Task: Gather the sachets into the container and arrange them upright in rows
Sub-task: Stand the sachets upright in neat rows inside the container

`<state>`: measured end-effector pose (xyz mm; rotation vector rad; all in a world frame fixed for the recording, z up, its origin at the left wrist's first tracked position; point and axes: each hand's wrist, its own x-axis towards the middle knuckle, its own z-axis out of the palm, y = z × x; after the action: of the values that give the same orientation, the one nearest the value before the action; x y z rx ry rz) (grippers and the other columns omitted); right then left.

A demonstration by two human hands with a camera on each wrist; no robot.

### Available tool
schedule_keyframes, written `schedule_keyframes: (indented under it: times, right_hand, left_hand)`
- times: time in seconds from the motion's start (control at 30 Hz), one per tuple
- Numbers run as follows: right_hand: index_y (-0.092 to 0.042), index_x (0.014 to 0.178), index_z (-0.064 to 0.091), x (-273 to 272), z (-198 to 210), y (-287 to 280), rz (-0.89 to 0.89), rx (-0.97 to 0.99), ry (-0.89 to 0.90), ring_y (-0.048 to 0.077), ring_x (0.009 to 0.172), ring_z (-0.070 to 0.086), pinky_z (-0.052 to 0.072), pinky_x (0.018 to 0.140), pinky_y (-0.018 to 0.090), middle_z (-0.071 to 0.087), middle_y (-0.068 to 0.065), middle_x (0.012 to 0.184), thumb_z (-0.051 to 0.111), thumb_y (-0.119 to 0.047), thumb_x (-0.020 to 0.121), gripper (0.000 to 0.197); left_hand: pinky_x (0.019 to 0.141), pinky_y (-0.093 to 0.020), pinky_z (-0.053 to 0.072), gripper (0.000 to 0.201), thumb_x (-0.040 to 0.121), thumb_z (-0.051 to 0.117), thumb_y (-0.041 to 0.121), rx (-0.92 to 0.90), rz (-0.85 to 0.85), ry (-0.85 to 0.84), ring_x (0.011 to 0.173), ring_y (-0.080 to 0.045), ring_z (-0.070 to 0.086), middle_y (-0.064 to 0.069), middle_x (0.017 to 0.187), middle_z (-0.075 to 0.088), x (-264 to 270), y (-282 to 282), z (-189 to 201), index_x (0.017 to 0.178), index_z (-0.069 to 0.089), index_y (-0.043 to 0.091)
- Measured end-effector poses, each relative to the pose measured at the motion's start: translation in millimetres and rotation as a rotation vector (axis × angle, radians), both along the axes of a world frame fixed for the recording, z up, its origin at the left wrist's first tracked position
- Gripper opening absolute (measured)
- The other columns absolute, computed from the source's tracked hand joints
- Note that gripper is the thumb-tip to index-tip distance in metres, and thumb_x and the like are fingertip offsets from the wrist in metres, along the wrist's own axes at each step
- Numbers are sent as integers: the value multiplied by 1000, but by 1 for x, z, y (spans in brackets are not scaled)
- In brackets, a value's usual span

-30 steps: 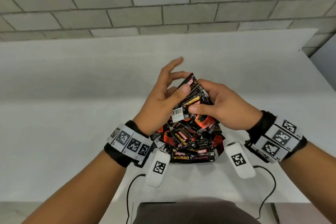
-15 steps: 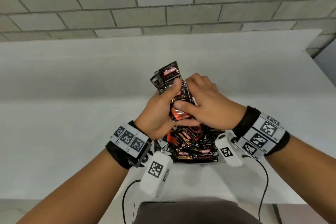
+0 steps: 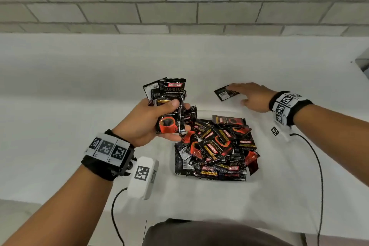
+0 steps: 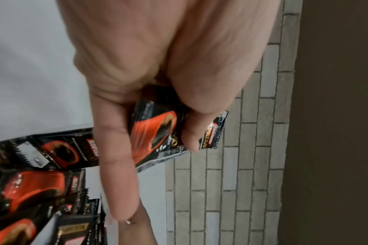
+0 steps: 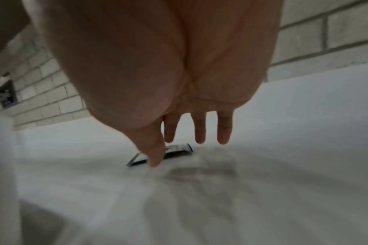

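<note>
While your left hand [image 3: 153,124] keeps a squared-up bundle of sachets [image 3: 169,104] upright, thumb across the front and fingers [image 4: 116,165] curled round the back, the packets stay face-aligned, presumably so they can go into the container as one standing row. The left wrist view confirms the clamp: the thumb tip presses the printed face and the other fingers close behind it.

Just right of and below those fingers lies the loose heap of sachets [image 3: 215,150], flat and overlapping on the bench [image 3: 60,106]. The container's walls are too pale to make out with certainty, so I cannot tell whether the heap sits inside it.

Your right hand [image 3: 253,96] reaches out flat, fingers [image 5: 201,131] straight and slightly spread, gripping nothing. A stray sachet [image 3: 225,92] lies face down at their tips, well apart from the heap; whether they touch it is unclear. It likely needs a slide towards you before you can pinch it, since it lies flat.
</note>
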<state>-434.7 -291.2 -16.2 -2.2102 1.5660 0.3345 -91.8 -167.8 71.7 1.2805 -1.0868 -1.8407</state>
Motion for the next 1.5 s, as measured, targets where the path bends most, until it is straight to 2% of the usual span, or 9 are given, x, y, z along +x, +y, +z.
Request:
schedule_keyframes:
  times: [0.13,0.3,0.4,0.53,0.7,0.97,1.2,1.3,1.5]
  right_hand:
    - [-42,155,26,8,-5,-1,44,-88,162,29,131,35,38,102,45,41,0,148,58,-50,96,68]
    - [-25,131,64,-4,-4,14,101,-118,22,20,97,51,44,81,33,54,-3,104,56,-36,98,35]
    - [-13,97,69,-12,13,23,19,-98,29,22,80,58,45,66,30,56,3,92,46,-36,101,33]
    - [-13,113,61,-4,64,44,-271,-121,-416,28,74,70,62,61,42,52,11,107,49,-17,105,15]
    - [-25,117,59,72,134,108,-110,38,-917,29,69,74,61,71,48,65,4,100,64,-1,95,33]
    - [-27,96,73,120,97,111,-81,-215,-664,7,68,62,48,68,24,65,-18,86,76,-13,85,18]
    - [-18,91,70,133,106,111,-63,-381,-870,11,80,65,54,71,20,65,-7,91,80,-15,83,12]
    - [-21,82,67,132,105,109,-100,-292,-722,7,75,63,49,68,20,67,-8,83,77,-20,84,10]
    - [-24,129,57,152,88,119,80,33,-342,6,84,63,53,75,23,66,-10,106,75,-46,85,53]
  left_hand:
    - [70,-49,64,37,96,61,12,87,-48,33,106,-46,71,-20,125,71,7,4,-6,132,63,5]
    - [72,-45,64,41,94,60,8,135,-87,141,110,-49,69,-33,123,67,10,9,-9,134,60,-2]
    - [66,-42,64,27,97,59,8,126,-11,99,99,-43,74,-23,114,74,6,11,-10,123,64,1]
    - [66,-45,64,20,97,62,8,86,31,52,89,-26,77,-7,100,78,-1,11,-14,117,65,5]
    - [68,-42,64,20,97,58,4,72,13,160,79,-13,75,1,90,77,-14,9,-12,116,66,2]
    - [86,-59,59,30,90,52,4,224,101,375,101,-41,72,-24,116,71,-14,4,-20,117,62,-6]
    - [80,-46,63,43,85,67,1,11,47,210,102,-38,72,-22,117,72,-6,-1,-17,127,61,-2]
    - [77,-43,63,42,85,64,-2,-24,187,257,100,-39,72,-21,117,72,15,-9,-13,127,61,-2]
    - [77,-38,62,36,90,57,-2,-51,289,408,95,-32,74,-16,112,74,31,-1,-8,125,62,3]
